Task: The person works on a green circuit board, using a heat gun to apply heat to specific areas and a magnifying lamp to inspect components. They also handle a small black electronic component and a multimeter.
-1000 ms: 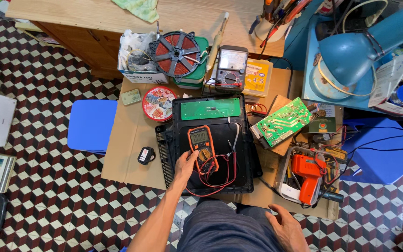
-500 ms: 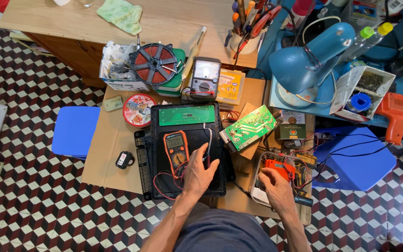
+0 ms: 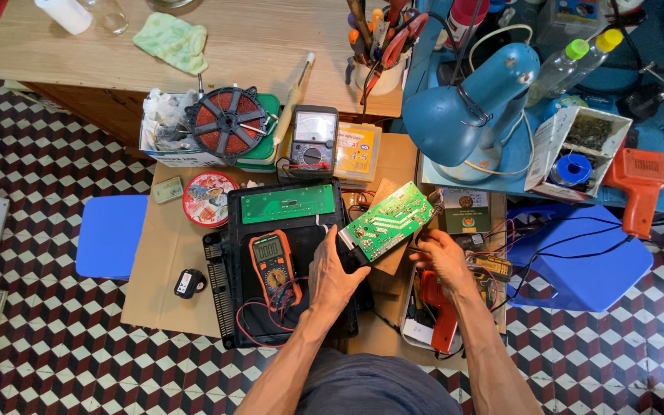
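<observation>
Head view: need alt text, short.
Seen from above, a person's left hand rests on a black appliance base beside an orange multimeter, while the right hand reaches toward a green circuit board. Tools, a blue lamp and cardboard surround them.

The left hand point(image 3: 334, 270) covers part of the black housing point(image 3: 232, 269); the right hand point(image 3: 443, 260) hides whatever it touches, possibly wires. The bench point(image 3: 270, 46) runs past the top edge.

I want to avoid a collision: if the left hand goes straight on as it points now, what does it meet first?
Probably the green circuit board: the left hand points up and right toward it, though their heights are unclear.
</observation>
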